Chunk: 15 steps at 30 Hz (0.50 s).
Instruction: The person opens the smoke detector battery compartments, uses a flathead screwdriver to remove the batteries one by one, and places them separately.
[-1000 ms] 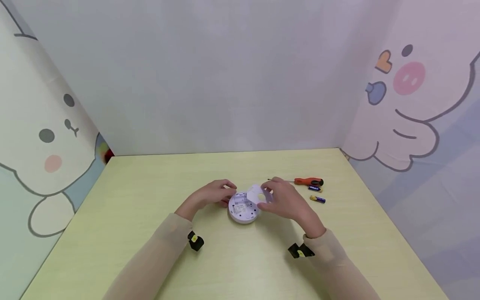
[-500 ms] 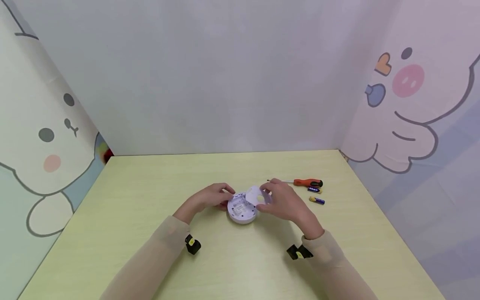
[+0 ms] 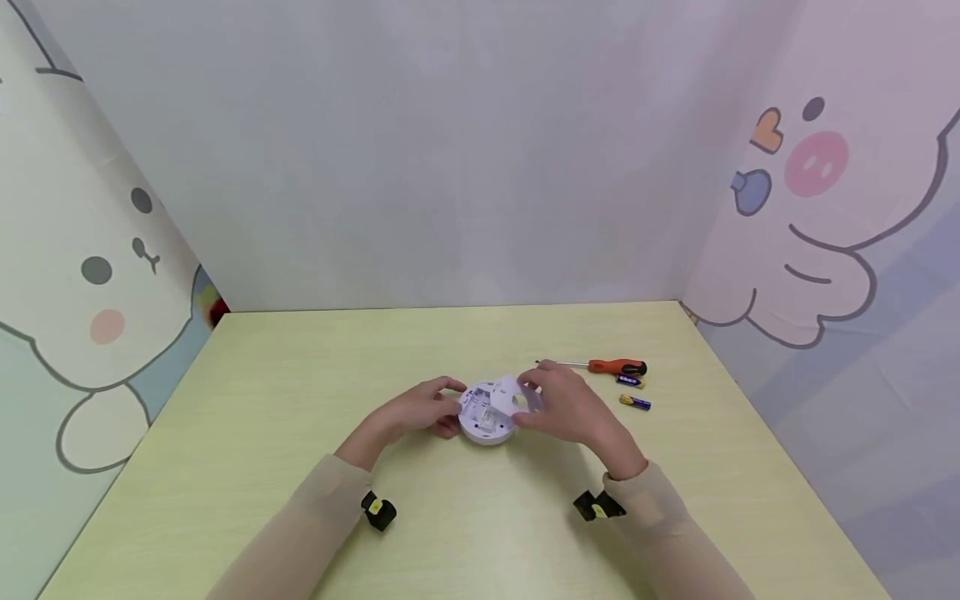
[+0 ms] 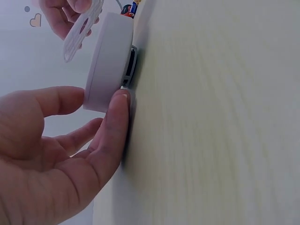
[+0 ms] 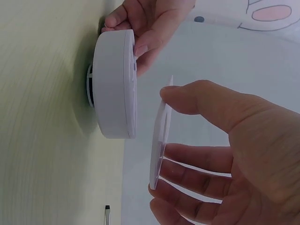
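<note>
A round white plastic device point(image 3: 486, 432) with a battery bay and printed label faces up, held slightly tilted near the tabletop. My left hand point(image 3: 420, 407) grips its left rim; in the left wrist view the thumb and a finger pinch the white casing point(image 4: 110, 61) from both sides. My right hand point(image 3: 567, 406) pinches a thin white cover plate point(image 3: 504, 397) by its edges. This plate has a round hole and hangs tilted over the right part of the device. A gap separates the plate point(image 5: 159, 140) from the device point(image 5: 112, 89) in the right wrist view.
A screwdriver point(image 3: 617, 367) with an orange and black handle lies behind my right hand. Close to it are two small batteries, one point(image 3: 630, 381) beside the handle and another point(image 3: 635, 402) nearer. A pale curtain point(image 3: 450, 167) borders the table's point(image 3: 300, 367) back edge.
The cover plate has moved slightly left and lower over the device. My left hand and wrist have shifted a little left and toward me, still at the device's rim.
</note>
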Available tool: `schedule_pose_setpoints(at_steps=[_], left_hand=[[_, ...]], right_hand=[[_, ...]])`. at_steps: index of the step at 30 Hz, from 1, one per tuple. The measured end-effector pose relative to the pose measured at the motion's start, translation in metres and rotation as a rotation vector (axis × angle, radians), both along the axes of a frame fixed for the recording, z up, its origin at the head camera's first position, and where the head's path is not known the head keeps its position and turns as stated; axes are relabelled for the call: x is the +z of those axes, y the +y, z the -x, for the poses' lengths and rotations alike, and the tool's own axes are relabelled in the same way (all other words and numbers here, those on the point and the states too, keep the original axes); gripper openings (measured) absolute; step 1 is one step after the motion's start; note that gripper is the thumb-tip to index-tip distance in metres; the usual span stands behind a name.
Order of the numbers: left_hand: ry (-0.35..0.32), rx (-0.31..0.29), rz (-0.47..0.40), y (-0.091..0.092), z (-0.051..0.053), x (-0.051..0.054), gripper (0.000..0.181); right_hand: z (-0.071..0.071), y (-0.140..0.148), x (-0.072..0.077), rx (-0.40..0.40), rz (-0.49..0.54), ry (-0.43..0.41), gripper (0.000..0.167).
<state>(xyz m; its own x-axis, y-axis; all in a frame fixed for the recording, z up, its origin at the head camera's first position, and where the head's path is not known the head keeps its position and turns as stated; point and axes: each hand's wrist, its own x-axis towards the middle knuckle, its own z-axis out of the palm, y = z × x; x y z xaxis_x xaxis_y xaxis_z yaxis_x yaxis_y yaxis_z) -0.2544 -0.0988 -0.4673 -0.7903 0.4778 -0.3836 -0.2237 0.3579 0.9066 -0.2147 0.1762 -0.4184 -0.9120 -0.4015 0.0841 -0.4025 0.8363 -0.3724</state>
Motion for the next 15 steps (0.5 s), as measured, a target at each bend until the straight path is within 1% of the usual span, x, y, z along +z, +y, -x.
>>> schedule_pose_setpoints(at_steps=[7, 11, 15], left_hand=[[-0.004, 0.016, -0.033, 0.0, -0.011, -0.002, 0.053], [-0.003, 0.032, -0.047, 0.0, -0.017, -0.003, 0.051], [-0.003, 0.037, -0.056, 0.001, -0.022, -0.003, 0.047]], right_hand=[[0.0, -0.001, -0.001, 0.051, -0.009, 0.029, 0.052], [0.001, -0.001, -0.002, 0.083, -0.009, 0.038, 0.052], [0.002, -0.001, -0.003, 0.088, -0.006, 0.024, 0.052]])
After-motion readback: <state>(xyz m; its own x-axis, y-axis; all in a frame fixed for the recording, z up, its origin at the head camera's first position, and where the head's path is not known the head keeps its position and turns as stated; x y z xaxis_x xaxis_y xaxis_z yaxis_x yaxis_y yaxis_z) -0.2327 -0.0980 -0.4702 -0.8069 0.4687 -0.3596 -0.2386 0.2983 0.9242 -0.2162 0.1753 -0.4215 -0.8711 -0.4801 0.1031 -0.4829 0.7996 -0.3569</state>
